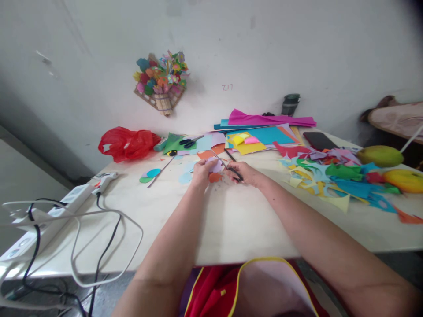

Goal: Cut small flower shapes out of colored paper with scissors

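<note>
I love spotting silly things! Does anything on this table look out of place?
Yes: the greenish fruit and the yellow fruit, over on the right. They sit by a messy heap of paper scraps, where food seems odd.

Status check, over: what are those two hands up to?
Left hand holding lilac paper. Right hand gripping scissors. Orange scrap close by.

Scissors [235,172]: dark handles and slim silvery blades, held in your right grip [246,173], tips slanting away from you and to your left.
Blades: right by the paper's edge; whether they touch it is too small for you to tell.
Lilac paper [216,165]: a small piece pinched in your left grip [201,173], partly hidden, over the table [231,220].
</note>
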Tool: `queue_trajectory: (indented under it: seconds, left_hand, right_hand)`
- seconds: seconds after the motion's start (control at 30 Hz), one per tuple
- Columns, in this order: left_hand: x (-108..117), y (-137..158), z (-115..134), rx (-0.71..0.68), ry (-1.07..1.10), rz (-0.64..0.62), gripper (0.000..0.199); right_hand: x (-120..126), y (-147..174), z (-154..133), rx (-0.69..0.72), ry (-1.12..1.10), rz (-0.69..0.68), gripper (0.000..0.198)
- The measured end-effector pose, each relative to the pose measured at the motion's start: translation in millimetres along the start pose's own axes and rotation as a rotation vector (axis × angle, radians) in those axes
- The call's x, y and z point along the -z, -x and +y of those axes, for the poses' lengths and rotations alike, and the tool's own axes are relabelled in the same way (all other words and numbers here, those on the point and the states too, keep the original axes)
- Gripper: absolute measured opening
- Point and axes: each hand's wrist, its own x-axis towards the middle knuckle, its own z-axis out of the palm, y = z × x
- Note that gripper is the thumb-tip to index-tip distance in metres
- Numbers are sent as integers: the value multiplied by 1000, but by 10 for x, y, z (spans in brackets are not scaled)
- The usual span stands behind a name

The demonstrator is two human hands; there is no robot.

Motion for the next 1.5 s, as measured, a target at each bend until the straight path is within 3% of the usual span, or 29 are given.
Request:
queue_trajectory:
  seconds: [0.27,1.1,1.23,1.37,1.5]
  left_hand:
    - [-4,13,10,-3,3,8,29]
    - [24,-9,7,-17,6,6,31]
    - [50,-19,3,-27,12,-46,30]
    - [78,-17,15,-23,25,-119,31]
    - [98,-2,41,3,-10,-179,35]
  right_hand:
    - [-68,82,-161,-65,-9,25,17]
    - [10,-60,24,-12,-36,18,19]
    - [31,-56,34,-56,-99,0,19]
    - [48,-2,-16,18,-39,-24,17]
    - [20,110,-186,-59,-7,24,11]
